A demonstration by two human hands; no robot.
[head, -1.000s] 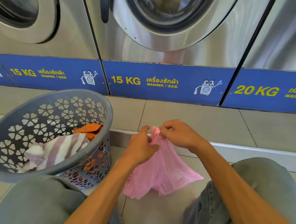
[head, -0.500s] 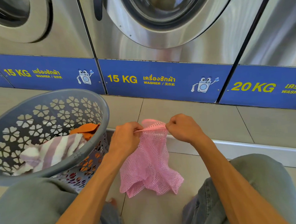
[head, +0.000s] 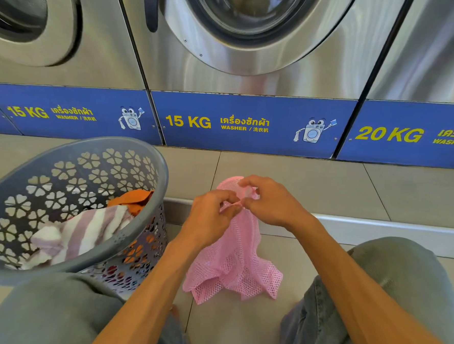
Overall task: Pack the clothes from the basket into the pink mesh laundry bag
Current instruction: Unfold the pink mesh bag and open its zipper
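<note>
3 big silver washing machines (head: 239,38) stand in a row behind the basket, with blue strips along the bottom that say 15 KG, 15 KG and 20 KG.

The grey basket (head: 133,230) with flower-shaped holes sits on the tiled floor and leans toward the person. Inside the basket lie a striped white and purple cloth (head: 86,231) and an orange cloth (head: 134,198). No clothes have gone into the bag yet, so the packing has not started.

Just to the right of the basket, between the person's knees, hangs the pink mesh laundry bag (head: 234,264). Its bottom end rests crumpled on the floor.

The left hand (head: 210,220) and the right hand (head: 273,201) are close together at the top of the bag, well above the basket's foot. Both hands pinch the pink edge at the bag's mouth with curled fingers and thumbs.

The bag looks very light, soft and floppy, so it will not stay open by itself. The best place to hold it is the top edge, 1 hand on each side, pulled apart to make a wide mouth. The clothes look soft and light too, easy to grab in a bunch.
</note>
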